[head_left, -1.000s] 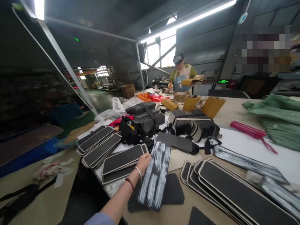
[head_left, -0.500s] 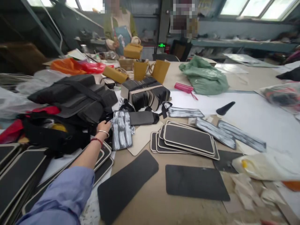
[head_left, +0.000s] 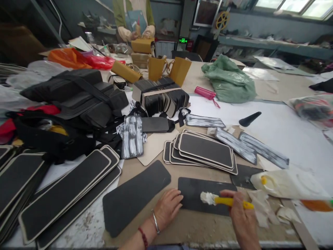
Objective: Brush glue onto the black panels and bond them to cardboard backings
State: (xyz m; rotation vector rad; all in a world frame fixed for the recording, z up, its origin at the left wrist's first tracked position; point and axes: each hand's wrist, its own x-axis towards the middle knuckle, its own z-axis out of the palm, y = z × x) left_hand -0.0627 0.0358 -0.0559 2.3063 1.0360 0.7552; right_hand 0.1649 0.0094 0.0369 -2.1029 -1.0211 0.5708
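Note:
My right hand (head_left: 241, 213) grips a yellow-handled brush (head_left: 223, 201) whose bristles are covered in white paste. The brush tip lies over a black rectangular panel (head_left: 191, 189) flat on the table in front of me. My left hand (head_left: 168, 207) rests with its fingers stretched out at that panel's left edge, a bracelet on the wrist. To its left lies a larger bare black panel (head_left: 136, 198). Just behind sits a stack of black panels with pale borders (head_left: 205, 149). A panel streaked with white (head_left: 132, 137) lies left of the stack.
More white-streaked panels (head_left: 235, 144) lie behind the stack. Long bordered panels (head_left: 67, 187) are piled at left. A white jug (head_left: 286, 182) lies on the right near scraps. A strapped black bundle (head_left: 163, 97) and green bag (head_left: 230, 80) stand farther back. A co-worker (head_left: 135, 21) handles yellow boxes.
My left hand has come from the black straps at left to the front panel. My right hand has entered with the brush. The view has tilted down slightly.

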